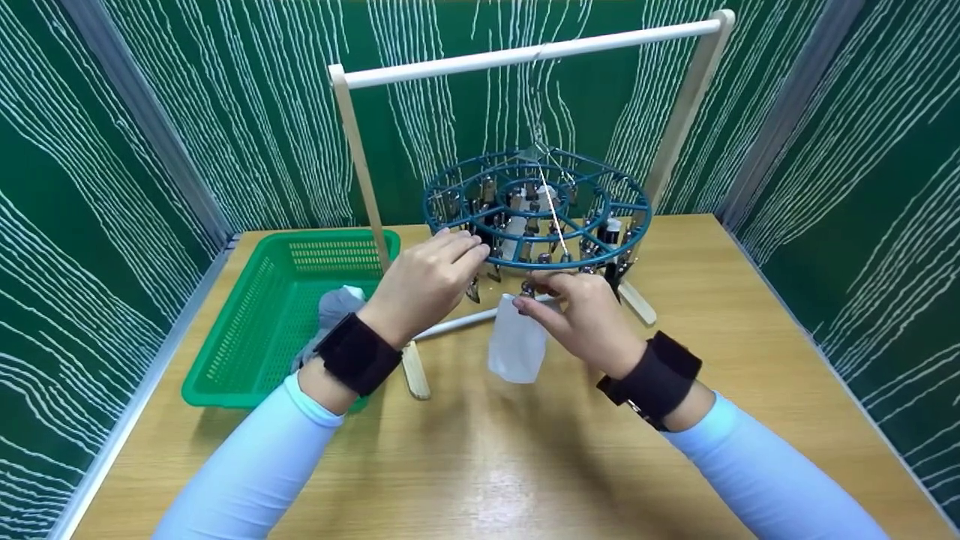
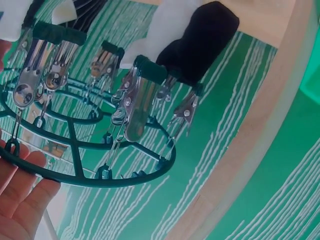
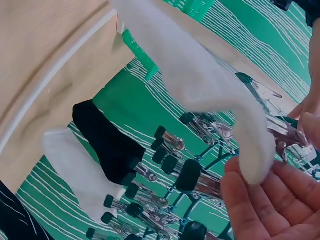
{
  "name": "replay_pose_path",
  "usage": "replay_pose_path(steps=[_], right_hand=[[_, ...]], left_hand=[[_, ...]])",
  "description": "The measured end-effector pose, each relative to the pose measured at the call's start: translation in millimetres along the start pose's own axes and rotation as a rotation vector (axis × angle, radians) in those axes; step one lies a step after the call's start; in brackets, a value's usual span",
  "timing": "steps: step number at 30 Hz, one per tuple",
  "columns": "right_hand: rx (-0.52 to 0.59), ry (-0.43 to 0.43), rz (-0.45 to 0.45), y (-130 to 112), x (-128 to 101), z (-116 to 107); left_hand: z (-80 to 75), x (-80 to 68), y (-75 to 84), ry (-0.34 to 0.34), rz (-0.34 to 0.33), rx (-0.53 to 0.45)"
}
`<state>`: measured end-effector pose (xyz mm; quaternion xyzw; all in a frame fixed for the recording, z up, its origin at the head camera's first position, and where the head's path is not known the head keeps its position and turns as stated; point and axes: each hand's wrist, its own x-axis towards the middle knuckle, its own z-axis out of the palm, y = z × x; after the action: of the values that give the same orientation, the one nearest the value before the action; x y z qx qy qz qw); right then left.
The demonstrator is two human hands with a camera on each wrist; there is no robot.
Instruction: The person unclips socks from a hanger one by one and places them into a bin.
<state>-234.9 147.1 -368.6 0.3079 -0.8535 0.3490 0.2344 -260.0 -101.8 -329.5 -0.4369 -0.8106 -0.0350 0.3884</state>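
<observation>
Centre frame: white sock [image 1: 516, 347] hanging below right hand [image 1: 585, 322], fingers pinching its top at a clip. Left hand [image 1: 424, 281] gripping teal clip hanger [image 1: 450, 196] rim. Green basket [image 1: 247, 315] lower left.

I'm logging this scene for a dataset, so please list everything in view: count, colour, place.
Clip hanger: one, teal, round, hanging from the rack's top bar.
Rack: one, pale wood, standing on the table.
White sock: one, at the hanger's near rim, by the right hand.
Hung socks: several, black and white, clipped to the hanger.
Basket: one, green, table's left side.
Grey cloth: some, inside the basket.
Table: one, light wood.
Left hand: holds the hanger's rim.
Right hand: holds the white sock's top.
</observation>
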Motion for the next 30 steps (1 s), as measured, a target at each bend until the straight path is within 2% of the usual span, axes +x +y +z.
replay_pose_path(steps=[4, 11, 17, 21, 25, 30], right_hand=[[0.041, -0.005, 0.006, 1.6, 3.7, 0.3], [0.047, -0.009, 0.015, 0.5, 6.0, -1.9], [0.040, -0.001, -0.005, 0.4, 7.3, -2.1], [0.049, 0.007, -0.011, 2.1, 7.3, -1.6], [0.062, 0.012, -0.014, 3.6, 7.1, -0.9], [0.063, 0.011, -0.012, 3.8, 6.5, -0.7]], left_hand=[[0.4, -1.0, 0.2, 0.017, -0.006, -0.001], [-2.4, -2.2, 1.1, 0.081, -0.027, 0.014], [-3.0, -7.6, 10.1, 0.187, -0.035, 0.030], [0.6, -13.9, 21.9, 0.250, -0.031, -0.042], [8.9, -22.2, 35.3, 0.226, -0.041, -0.135], [27.3, -36.3, 50.4, 0.108, -0.085, -0.209]])
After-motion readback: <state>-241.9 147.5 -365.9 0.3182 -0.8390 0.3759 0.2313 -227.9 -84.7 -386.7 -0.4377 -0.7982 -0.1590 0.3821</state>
